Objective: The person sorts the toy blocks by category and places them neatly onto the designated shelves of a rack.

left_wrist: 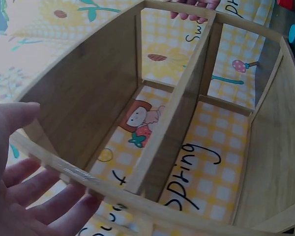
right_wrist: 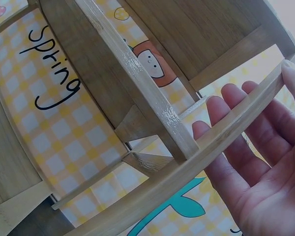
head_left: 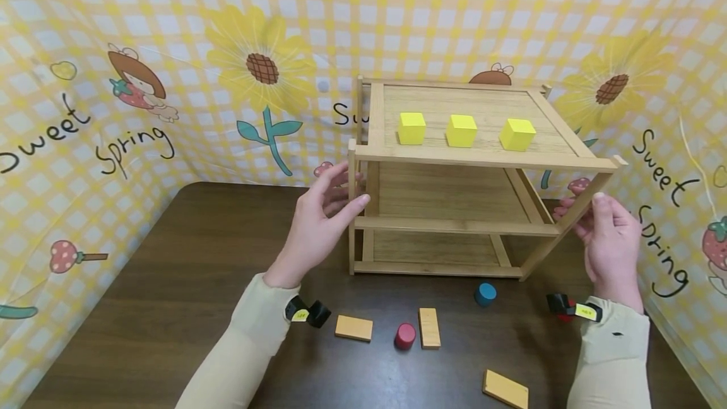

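Note:
A three-tier wooden shelf (head_left: 454,226) stands on the dark table. My left hand (head_left: 315,219) is at its left front post, the thumb in front and the other fingers behind. In the left wrist view those fingers (left_wrist: 64,196) are spread and fairly straight along the post. On the other side my right hand (head_left: 613,238) holds the slanting right front post, with the thumb against it and the fingers (right_wrist: 255,132) reaching round behind. Three yellow cubes, the left one (head_left: 411,129), the middle one (head_left: 461,131) and the right one (head_left: 517,135), sit in a row on the top board.
In front of the shelf lie a blue cylinder (head_left: 485,295), a red cylinder (head_left: 405,336) and three flat wooden blocks, one at the left (head_left: 354,328), one upright in view (head_left: 430,328), one near the front (head_left: 505,389). A patterned cloth (head_left: 187,163) hangs behind and beside the table.

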{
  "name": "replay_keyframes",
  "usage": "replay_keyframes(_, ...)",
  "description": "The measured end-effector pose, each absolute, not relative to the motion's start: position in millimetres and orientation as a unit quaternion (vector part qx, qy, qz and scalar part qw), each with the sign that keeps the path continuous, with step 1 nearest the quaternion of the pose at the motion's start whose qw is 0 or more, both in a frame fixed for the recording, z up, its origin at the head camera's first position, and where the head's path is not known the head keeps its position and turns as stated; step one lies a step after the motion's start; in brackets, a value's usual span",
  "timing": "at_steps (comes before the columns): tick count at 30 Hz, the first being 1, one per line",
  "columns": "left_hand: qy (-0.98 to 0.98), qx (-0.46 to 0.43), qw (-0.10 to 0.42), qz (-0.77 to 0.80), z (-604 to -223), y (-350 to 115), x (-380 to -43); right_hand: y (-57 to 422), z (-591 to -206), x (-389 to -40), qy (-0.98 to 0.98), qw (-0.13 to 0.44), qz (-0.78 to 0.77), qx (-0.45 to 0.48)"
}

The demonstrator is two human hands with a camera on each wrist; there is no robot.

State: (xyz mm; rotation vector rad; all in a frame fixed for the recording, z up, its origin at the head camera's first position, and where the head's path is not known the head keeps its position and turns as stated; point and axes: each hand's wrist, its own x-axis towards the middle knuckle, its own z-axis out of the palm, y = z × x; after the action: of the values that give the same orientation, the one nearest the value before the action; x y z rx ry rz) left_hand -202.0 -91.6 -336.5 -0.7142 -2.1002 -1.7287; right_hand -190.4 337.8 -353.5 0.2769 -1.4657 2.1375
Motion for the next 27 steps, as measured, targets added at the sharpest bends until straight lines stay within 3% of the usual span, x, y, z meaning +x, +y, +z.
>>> replay_keyframes(9, -0.687, -0.304, 0.118, -0.650, -339.3, -92.4, -212.4, 337.9, -353.6, -191.6, -0.545, 0.266, 0.788, 0.108)
replay_keyframes(27, -0.674, -0.287, 0.088, -0.675, -339.4, -98.0, -226.7, 339.4, -354.4, -191.1, -0.557, 0.259, 0.782, 0.103)
